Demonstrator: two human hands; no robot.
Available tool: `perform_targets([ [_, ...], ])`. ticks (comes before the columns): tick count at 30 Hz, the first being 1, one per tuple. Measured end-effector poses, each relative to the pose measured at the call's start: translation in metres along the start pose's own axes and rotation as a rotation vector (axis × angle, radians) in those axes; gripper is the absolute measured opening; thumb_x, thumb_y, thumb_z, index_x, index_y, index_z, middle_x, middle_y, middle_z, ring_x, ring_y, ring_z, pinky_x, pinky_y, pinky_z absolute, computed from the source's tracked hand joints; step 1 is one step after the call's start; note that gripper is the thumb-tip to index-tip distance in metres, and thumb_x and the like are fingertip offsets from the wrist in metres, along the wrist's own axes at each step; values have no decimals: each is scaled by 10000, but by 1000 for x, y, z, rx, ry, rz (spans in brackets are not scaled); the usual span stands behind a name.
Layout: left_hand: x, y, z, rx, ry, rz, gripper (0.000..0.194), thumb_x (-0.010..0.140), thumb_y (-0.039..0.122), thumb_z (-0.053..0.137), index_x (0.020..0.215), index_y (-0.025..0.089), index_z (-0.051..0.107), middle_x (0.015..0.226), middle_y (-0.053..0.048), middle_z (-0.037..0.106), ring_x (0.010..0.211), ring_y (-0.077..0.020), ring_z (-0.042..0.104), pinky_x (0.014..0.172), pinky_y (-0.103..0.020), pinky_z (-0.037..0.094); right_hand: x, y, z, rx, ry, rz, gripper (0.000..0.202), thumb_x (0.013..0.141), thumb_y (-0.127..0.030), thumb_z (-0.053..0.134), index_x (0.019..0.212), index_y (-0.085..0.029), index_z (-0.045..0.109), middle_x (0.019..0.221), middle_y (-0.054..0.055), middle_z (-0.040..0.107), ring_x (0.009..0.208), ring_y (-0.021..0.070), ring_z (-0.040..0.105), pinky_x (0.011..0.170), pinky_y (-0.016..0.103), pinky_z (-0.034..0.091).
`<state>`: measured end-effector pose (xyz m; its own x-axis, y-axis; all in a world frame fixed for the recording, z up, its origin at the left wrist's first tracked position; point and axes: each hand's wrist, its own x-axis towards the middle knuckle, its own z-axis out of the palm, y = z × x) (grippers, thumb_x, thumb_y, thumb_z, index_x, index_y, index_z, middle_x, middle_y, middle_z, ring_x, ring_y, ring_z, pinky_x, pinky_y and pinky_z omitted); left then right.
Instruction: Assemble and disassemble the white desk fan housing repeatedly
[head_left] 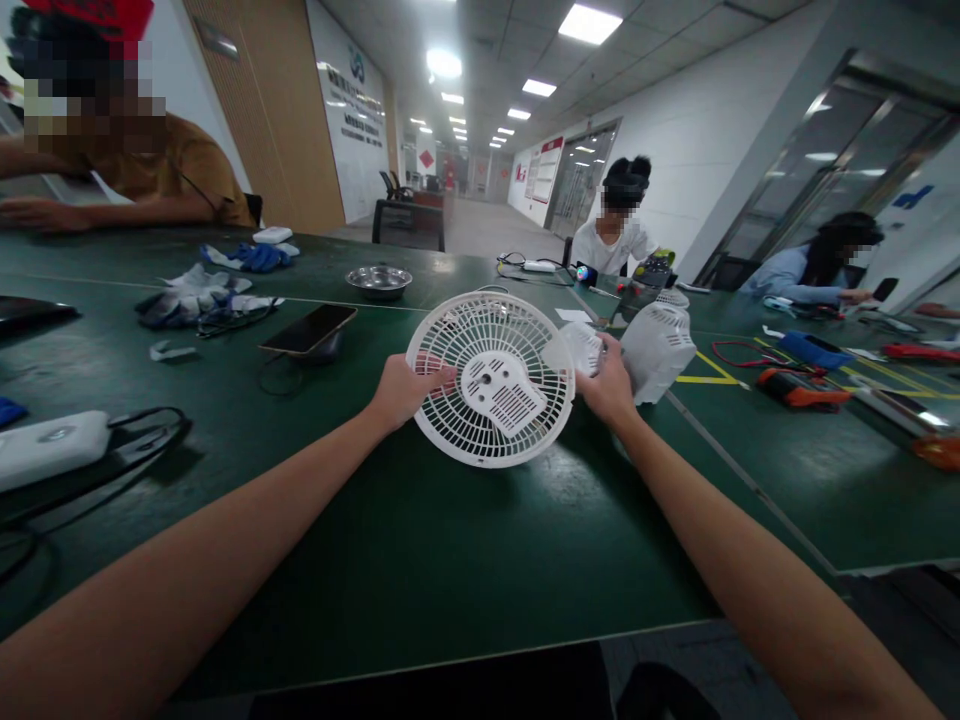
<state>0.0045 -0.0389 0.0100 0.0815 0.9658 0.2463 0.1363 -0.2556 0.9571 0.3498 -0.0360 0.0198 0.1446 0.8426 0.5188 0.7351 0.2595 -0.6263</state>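
Note:
A round white fan grille [442, 430] is held up over the table, its slotted centre turned toward me. My left hand [409, 390] grips the grille's left rim, with the thumb lying across the bars. At the opposite edge, my right hand [609, 385] is closed around a small white ribbed plastic cover [581, 345]. That cover is partly hidden by the grille and my fingers; I cannot tell whether it touches the rim. Just beyond my right hand stands a larger white vented plastic housing [660, 350].
On the green table [450, 570] lie a phone [311, 330], gloves [195, 297], a metal bowl [379, 281] and a white power strip [56, 448] at left. An orange multimeter [802, 390] lies at right. Several people sit around the table.

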Motion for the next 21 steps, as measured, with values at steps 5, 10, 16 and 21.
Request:
perform_targets([
  [5, 12, -17, -10, -24, 52, -66, 264, 757, 314, 816, 935, 143, 724, 895, -106, 781, 822, -271, 763, 788, -452, 646, 3, 16, -6, -282, -13, 97, 739, 664, -321, 717, 1347, -205, 460, 1244, 160, 527, 1172, 378, 543, 1046, 578, 430],
  [10, 18, -22, -16, -90, 43, -144, 279, 737, 273, 831, 953, 135, 722, 913, -118, 781, 835, -266, 766, 817, -457, 643, 8, 7, -17, -394, 259, -60, 565, 749, -353, 654, 1273, -200, 512, 1272, 156, 521, 1260, 365, 464, 1094, 571, 365],
  [16, 21, -24, -17, -202, 10, -195, 229, 727, 230, 838, 913, 146, 733, 864, -81, 781, 791, -227, 757, 863, -455, 631, 20, 28, -49, -440, 616, 45, 797, 695, -294, 676, 1428, -217, 372, 1474, 204, 392, 1406, 400, 366, 1120, 627, 302],
  [21, 22, -23, -18, -209, 9, -215, 250, 728, 235, 834, 932, 135, 730, 861, -88, 780, 800, -234, 759, 858, -460, 628, 27, 73, -50, -160, 457, 284, 920, 647, -409, 749, 1429, -201, 311, 1364, 182, 550, 1238, 353, 559, 1062, 542, 426],
])
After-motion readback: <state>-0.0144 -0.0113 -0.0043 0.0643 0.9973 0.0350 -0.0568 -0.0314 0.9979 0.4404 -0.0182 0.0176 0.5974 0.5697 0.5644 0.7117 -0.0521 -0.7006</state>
